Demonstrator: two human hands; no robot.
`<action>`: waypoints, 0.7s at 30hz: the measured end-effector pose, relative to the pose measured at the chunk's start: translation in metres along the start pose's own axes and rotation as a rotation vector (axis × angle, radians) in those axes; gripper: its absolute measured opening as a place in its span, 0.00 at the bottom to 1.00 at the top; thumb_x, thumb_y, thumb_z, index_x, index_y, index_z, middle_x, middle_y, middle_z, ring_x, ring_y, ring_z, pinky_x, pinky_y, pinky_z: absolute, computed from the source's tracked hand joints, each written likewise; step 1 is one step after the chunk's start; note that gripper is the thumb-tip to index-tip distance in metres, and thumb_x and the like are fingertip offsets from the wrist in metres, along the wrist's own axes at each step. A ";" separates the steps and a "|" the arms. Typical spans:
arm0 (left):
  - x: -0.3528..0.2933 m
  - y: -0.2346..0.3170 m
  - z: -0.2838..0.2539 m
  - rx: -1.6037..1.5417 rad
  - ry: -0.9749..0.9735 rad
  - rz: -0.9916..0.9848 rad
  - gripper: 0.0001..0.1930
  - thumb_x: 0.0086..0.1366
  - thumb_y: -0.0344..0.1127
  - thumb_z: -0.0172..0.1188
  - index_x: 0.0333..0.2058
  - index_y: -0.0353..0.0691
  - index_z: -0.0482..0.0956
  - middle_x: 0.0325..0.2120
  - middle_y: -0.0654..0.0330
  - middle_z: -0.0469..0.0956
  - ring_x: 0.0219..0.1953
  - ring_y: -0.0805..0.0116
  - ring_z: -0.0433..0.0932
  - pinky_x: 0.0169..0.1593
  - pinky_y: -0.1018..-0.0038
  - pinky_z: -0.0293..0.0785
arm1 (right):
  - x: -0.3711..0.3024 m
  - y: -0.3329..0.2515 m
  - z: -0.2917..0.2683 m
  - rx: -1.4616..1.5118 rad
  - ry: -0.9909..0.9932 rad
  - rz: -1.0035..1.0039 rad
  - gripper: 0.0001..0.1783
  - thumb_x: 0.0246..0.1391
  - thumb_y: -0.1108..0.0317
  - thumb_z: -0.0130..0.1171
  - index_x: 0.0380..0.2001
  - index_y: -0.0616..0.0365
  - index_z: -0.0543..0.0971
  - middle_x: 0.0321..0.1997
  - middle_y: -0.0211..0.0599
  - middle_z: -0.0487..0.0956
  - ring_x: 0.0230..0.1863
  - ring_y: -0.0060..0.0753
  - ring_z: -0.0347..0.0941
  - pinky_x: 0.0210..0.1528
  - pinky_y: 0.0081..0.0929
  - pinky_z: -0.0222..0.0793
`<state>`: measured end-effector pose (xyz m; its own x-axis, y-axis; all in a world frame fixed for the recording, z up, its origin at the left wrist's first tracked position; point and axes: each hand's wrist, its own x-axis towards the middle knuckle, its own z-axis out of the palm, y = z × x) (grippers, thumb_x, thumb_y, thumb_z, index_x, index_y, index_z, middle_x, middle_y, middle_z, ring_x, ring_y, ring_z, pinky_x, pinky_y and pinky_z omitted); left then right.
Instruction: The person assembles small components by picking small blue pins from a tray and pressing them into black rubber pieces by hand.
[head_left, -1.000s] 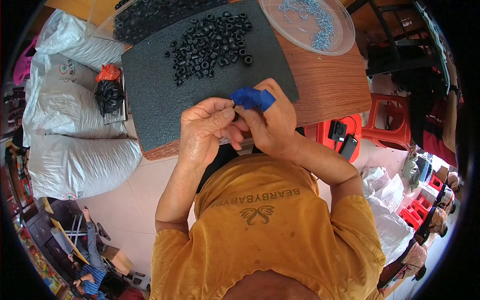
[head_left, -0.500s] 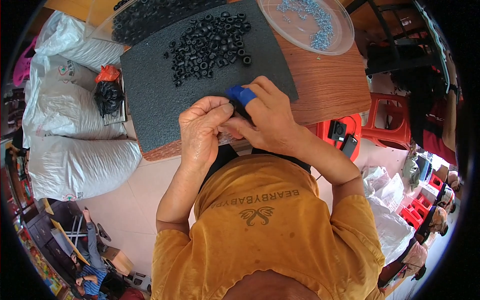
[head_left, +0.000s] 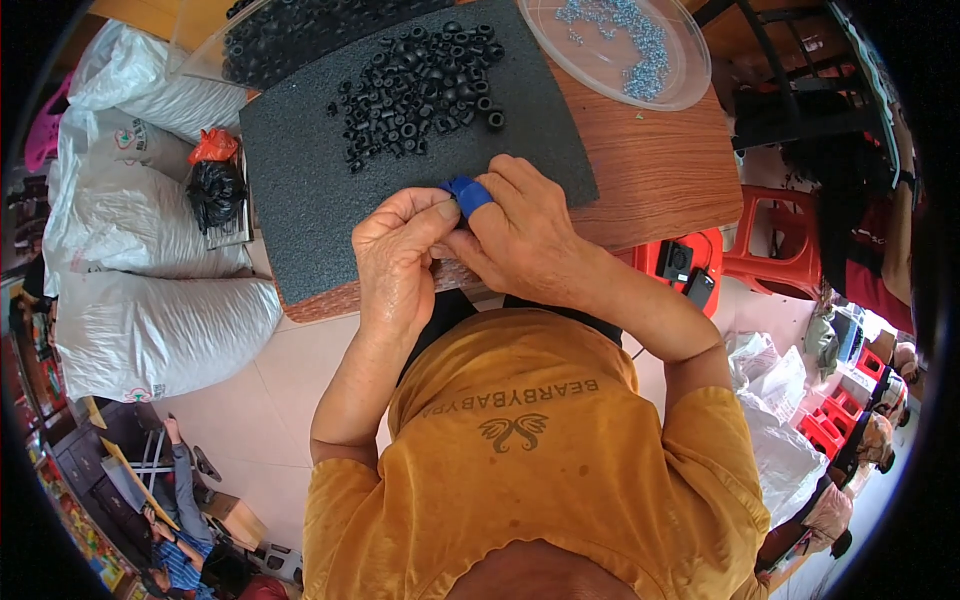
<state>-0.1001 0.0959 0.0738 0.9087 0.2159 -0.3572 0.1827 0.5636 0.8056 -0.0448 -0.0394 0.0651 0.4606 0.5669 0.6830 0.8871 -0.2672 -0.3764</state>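
My two hands meet just above the near edge of the dark foam mat (head_left: 310, 215). My left hand (head_left: 398, 240) is closed in a pinch, its thumb against the curled forefinger. Its fingertips touch those of my right hand (head_left: 525, 235), which is curled inward with blue tape (head_left: 468, 195) wrapped round the forefinger. Whatever sits between the fingertips is hidden; it is too small to make out. Beyond the hands, a heap of small black plastic parts (head_left: 420, 90), many of them hollow and rounded, lies on the mat.
A clear bin (head_left: 290, 45) of black parts stands at the far left. On the wooden table (head_left: 650, 180), a round clear tray (head_left: 690, 85) holds small bluish metal pieces. White sacks (head_left: 165, 330) crowd the left side. Red stools (head_left: 775, 245) stand at right; other people sit farther off.
My right hand has shifted slightly left, its taped forefinger closing in on my left fingertips. The dark gap seen between them earlier is now covered. My left hand has barely moved.
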 end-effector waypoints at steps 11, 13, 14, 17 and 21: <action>-0.006 0.006 -0.003 0.007 -0.146 -0.152 0.10 0.64 0.30 0.50 0.34 0.26 0.75 0.22 0.52 0.77 0.20 0.68 0.77 0.25 0.76 0.75 | -0.004 0.007 0.001 -0.020 0.025 -0.023 0.14 0.28 0.75 0.63 0.18 0.64 0.67 0.21 0.44 0.67 0.24 0.44 0.65 0.22 0.35 0.62; -0.005 0.003 -0.006 0.035 -0.161 -0.122 0.11 0.64 0.30 0.50 0.35 0.25 0.75 0.22 0.52 0.77 0.20 0.68 0.77 0.24 0.76 0.75 | -0.008 0.008 0.003 -0.021 0.007 -0.030 0.14 0.28 0.75 0.63 0.18 0.63 0.67 0.21 0.44 0.67 0.24 0.45 0.66 0.22 0.35 0.63; -0.005 0.002 -0.007 0.064 -0.177 -0.092 0.11 0.64 0.31 0.50 0.35 0.24 0.75 0.22 0.52 0.77 0.19 0.68 0.77 0.24 0.77 0.74 | -0.009 0.008 0.004 -0.033 -0.019 -0.034 0.14 0.27 0.75 0.63 0.18 0.64 0.67 0.22 0.45 0.67 0.25 0.45 0.66 0.24 0.36 0.64; -0.003 -0.001 -0.010 0.106 -0.159 -0.069 0.12 0.64 0.31 0.50 0.34 0.24 0.75 0.21 0.51 0.77 0.18 0.67 0.76 0.22 0.76 0.74 | -0.012 0.011 0.011 -0.039 -0.014 -0.073 0.13 0.28 0.73 0.61 0.15 0.61 0.65 0.20 0.43 0.66 0.24 0.43 0.64 0.24 0.35 0.62; 0.000 0.001 -0.014 0.157 -0.187 -0.071 0.12 0.64 0.31 0.51 0.33 0.23 0.76 0.21 0.51 0.77 0.17 0.67 0.75 0.20 0.77 0.73 | -0.007 0.014 0.012 -0.022 0.030 -0.119 0.14 0.27 0.71 0.60 0.11 0.58 0.62 0.16 0.41 0.64 0.23 0.40 0.62 0.23 0.34 0.60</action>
<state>-0.1049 0.1075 0.0681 0.9424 0.0205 -0.3340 0.2917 0.4384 0.8501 -0.0361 -0.0376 0.0473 0.3519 0.5723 0.7407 0.9360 -0.2165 -0.2775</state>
